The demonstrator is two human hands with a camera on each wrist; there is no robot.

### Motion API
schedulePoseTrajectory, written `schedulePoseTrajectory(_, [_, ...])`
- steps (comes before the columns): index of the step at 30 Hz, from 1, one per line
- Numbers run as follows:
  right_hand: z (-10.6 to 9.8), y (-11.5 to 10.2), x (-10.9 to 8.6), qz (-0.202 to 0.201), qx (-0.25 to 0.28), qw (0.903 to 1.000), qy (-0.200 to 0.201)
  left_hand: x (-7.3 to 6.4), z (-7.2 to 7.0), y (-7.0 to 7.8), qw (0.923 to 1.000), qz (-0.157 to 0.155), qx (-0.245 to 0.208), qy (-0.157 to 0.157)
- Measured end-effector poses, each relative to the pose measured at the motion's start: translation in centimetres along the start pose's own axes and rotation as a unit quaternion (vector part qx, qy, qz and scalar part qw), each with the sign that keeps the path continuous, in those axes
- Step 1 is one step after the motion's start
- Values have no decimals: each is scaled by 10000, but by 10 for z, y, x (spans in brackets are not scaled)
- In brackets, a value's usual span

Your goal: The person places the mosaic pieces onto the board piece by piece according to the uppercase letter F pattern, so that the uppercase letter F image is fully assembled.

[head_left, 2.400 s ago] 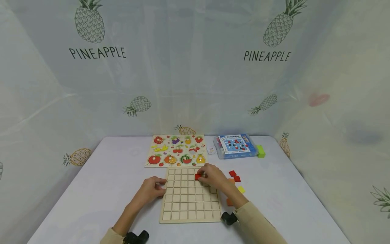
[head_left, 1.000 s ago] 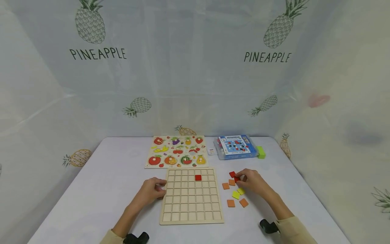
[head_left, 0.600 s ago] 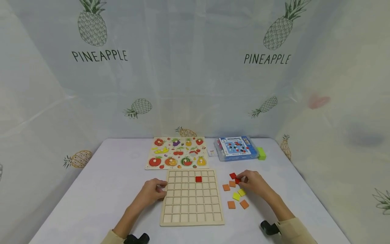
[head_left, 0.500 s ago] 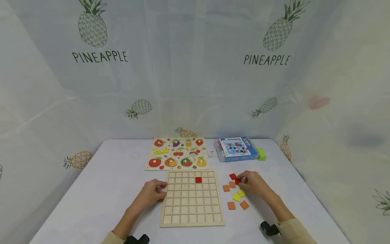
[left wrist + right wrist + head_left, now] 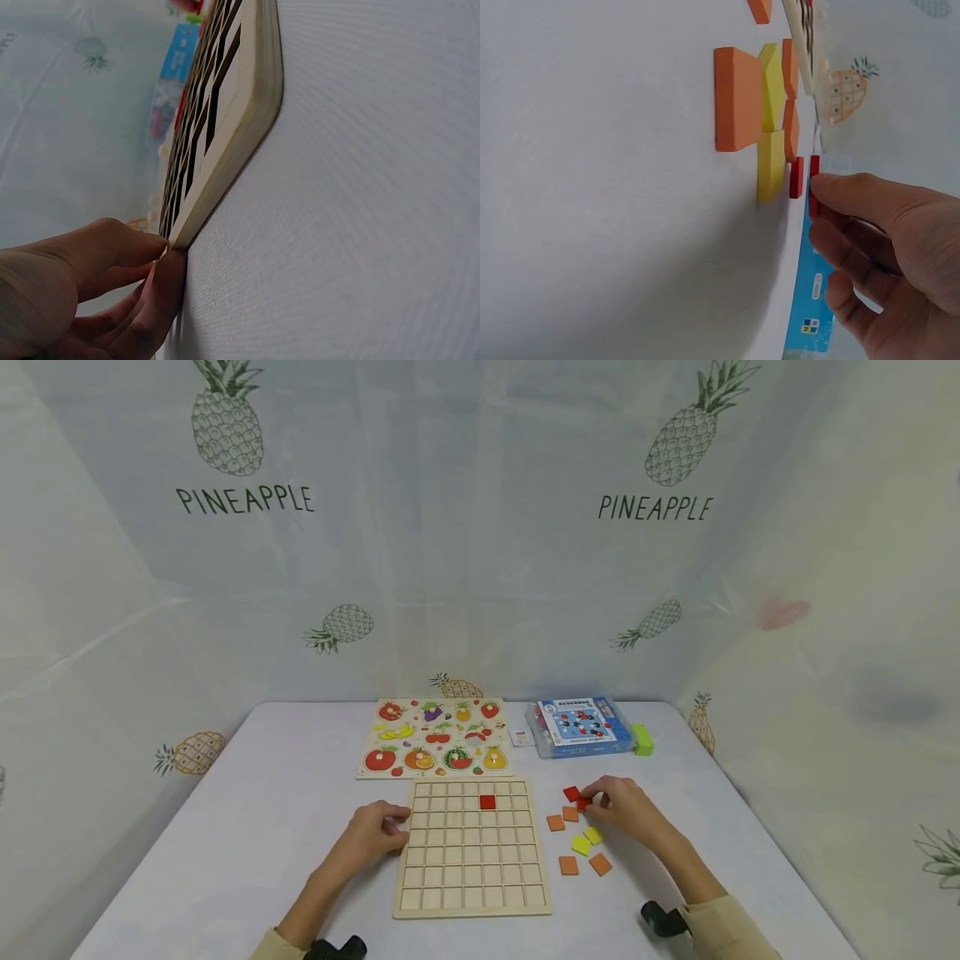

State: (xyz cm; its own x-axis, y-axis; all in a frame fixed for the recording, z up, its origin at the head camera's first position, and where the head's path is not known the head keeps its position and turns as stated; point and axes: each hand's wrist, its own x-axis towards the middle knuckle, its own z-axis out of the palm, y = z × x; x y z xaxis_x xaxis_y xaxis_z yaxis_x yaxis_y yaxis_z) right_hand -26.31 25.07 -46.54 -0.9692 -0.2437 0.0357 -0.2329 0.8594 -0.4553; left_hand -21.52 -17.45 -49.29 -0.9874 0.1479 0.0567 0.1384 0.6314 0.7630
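Observation:
A light wooden grid board (image 5: 472, 877) lies flat in the middle of the table. One red square tile (image 5: 487, 802) sits in a cell of its second row from the back. My left hand (image 5: 372, 835) grips the board's left edge, its thumb and fingertips at the rim in the left wrist view. To the right of the board, my right hand (image 5: 622, 806) pinches a red tile (image 5: 814, 187) between thumb and finger. Another red tile (image 5: 572, 793) lies just beside it. Nearby are orange tiles (image 5: 568, 866) and yellow tiles (image 5: 581, 845).
Behind the grid board lies a fruit puzzle board (image 5: 435, 737). A blue boxed set (image 5: 581, 727) stands at the back right, with a bright green block (image 5: 642, 740) at its side and a small white card (image 5: 521, 737) to its left. A pineapple-print curtain (image 5: 465, 543) surrounds the table (image 5: 300, 752).
My right hand has let go of a red tile in the board, moved right to the loose tiles and taken hold of another red one. My left hand has stayed at the edge.

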Motion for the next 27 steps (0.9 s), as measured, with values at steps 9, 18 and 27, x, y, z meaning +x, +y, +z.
schedulePoseTrajectory(9, [0, -14, 7, -363, 50, 9993, -3, -2, -1, 0, 10000, 1, 27, 31])
schedulePoseTrajectory(18, [15, -41, 22, -638, 225, 9976, -144, -1, -2, 0, 10000, -3, 74, 55])
schedulePoseTrajectory(27, [34, -79, 34, -1240, 294, 9914, -300, -1, -2, -3, 9999, 123, 46, 48])
